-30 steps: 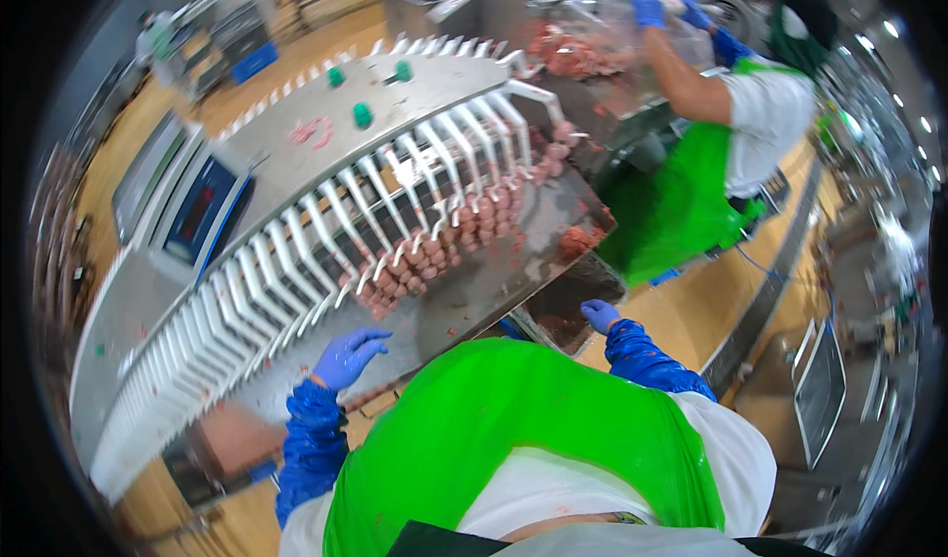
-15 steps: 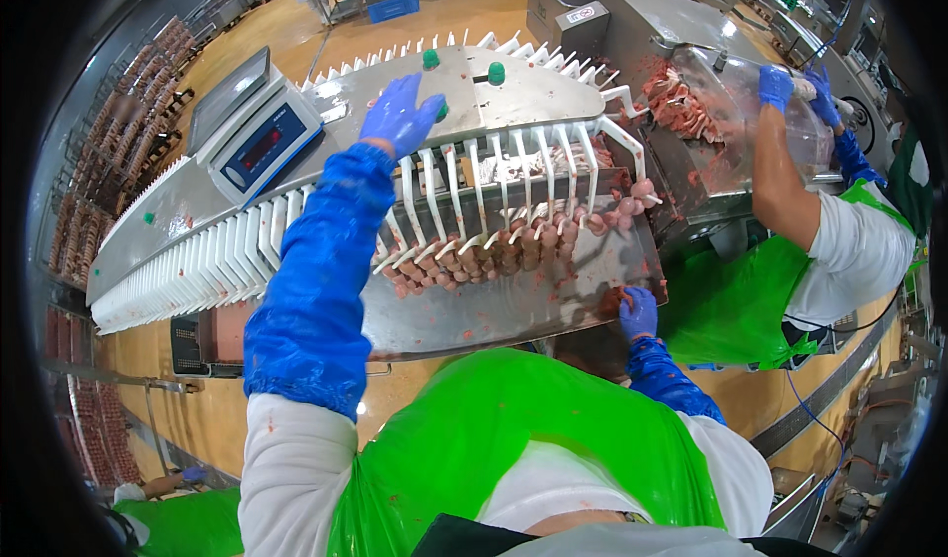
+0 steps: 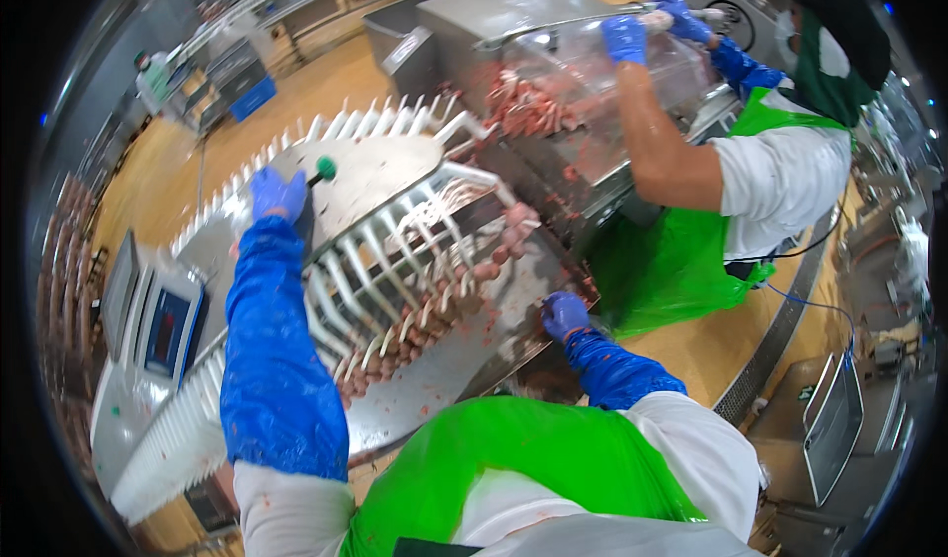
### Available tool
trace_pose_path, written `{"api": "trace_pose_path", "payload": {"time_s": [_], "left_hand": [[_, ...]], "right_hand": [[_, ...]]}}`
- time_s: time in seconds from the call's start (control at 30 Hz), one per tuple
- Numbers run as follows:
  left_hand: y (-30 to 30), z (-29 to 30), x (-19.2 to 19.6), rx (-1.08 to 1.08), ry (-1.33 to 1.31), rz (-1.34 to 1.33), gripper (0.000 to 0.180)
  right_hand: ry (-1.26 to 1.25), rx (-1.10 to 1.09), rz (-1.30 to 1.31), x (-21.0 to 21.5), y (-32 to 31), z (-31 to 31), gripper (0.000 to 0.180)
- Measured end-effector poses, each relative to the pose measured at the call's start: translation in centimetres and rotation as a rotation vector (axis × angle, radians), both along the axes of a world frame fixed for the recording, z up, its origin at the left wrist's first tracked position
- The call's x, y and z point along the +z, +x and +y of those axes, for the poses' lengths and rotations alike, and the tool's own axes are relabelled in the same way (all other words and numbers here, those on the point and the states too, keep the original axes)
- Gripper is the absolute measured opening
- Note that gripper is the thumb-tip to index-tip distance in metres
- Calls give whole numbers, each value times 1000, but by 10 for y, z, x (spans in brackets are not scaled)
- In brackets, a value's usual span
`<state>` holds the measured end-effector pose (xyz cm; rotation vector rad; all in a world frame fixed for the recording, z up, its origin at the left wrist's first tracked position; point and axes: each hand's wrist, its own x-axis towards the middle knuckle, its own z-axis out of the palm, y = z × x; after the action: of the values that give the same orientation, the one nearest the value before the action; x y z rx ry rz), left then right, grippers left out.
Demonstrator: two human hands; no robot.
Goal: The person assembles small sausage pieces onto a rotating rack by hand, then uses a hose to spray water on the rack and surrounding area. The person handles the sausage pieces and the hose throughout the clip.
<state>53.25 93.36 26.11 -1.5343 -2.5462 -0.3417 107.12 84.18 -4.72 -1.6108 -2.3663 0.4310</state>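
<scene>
My left hand (image 3: 276, 195), in a blue glove and long blue sleeve, reaches out over a round steel machine table (image 3: 380, 177) and rests beside a green knob (image 3: 324, 170); whether the fingers grip it is unclear. White divider blades (image 3: 390, 280) ring the table, and pink sausages (image 3: 434, 325) lie between them along the near rim. My right hand (image 3: 564, 313), also gloved in blue, rests on the steel tray (image 3: 464, 364) at the machine's near right edge, fingers curled among the meat pieces. I wear a green apron.
A co-worker in a green apron stands at the right, both blue-gloved hands (image 3: 632, 36) on a clear cover over pink meat (image 3: 528, 111) on a steel machine. A scale with a dark screen (image 3: 163, 320) sits at the left. The floor is yellow.
My left hand has moved further out and to the left over the round table, now beside the green knob. My right hand stays at the tray edge. The view has tilted.
</scene>
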Motion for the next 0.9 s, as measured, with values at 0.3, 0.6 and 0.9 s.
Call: {"api": "trace_pose_path", "payload": {"time_s": [0.3, 0.6, 0.9], "left_hand": [[16, -9, 15, 137, -83, 2, 82], [21, -8, 23, 135, -106, 16, 79], [5, -1, 4, 102, -67, 64, 77]], "right_hand": [[-57, -108, -3, 20, -10, -5, 23], [-24, -115, -92, -5, -7, -2, 36], [-218, -98, -14, -18, -2, -1, 44]]}}
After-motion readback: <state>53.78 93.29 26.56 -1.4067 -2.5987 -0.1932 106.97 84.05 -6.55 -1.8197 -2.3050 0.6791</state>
